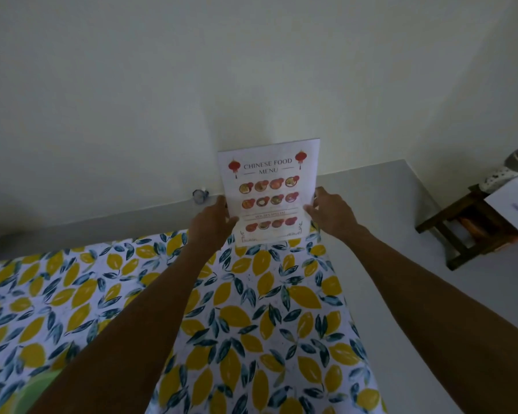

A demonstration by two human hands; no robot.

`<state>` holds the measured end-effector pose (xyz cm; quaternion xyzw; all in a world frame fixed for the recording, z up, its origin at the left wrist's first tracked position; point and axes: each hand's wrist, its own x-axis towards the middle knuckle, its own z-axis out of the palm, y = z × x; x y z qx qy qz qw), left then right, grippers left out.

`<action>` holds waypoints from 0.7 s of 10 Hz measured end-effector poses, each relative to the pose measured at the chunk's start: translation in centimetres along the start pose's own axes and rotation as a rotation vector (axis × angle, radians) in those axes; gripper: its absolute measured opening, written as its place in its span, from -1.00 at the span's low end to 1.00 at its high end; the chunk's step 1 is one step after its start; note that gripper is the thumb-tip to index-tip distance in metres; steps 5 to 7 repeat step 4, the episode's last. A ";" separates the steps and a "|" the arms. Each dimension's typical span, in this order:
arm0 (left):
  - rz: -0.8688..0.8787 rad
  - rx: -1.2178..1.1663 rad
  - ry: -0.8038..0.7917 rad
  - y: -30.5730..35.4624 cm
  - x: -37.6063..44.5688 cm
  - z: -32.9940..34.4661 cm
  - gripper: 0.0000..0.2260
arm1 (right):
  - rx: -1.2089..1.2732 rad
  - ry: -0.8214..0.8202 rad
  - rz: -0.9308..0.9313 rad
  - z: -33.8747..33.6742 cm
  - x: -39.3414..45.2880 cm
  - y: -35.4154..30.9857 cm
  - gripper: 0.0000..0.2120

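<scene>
So we've got the menu [269, 189] stood on end at the far edge of the table [386, 204], right where the lemon tablecloth [251, 309] stops. The printed side faces us and its back is toward the wall [192, 85]. Our left hand [214, 218] pinches the lower left edge, thumb on the front. Our right hand [331, 209] pinches the right edge about halfway up. Both are grasping the sheet.

Looks to us like the propping-up step, getting it to lean on the wall. Can't tell if the top touches the wall. Next move, we reckon, is tipping it back till it rests, then easing the fingers off slowly, since thin paper will likely slump or slide. A small clear thing [200, 195] sits just left of it at the same edge, so mind that.
</scene>
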<state>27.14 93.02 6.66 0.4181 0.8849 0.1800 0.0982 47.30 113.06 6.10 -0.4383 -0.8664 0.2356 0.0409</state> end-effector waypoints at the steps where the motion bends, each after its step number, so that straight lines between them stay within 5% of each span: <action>1: -0.035 -0.100 -0.057 0.2 0.1 -0.2 -0.53 | 0.058 -0.043 0.020 -0.1 -0.2 0.1 -0.61; 7: -0.080 -0.170 -0.100 1.0 -0.4 -1.0 -0.42 | 0.212 -0.121 0.081 0.0 -0.8 -0.2 -0.45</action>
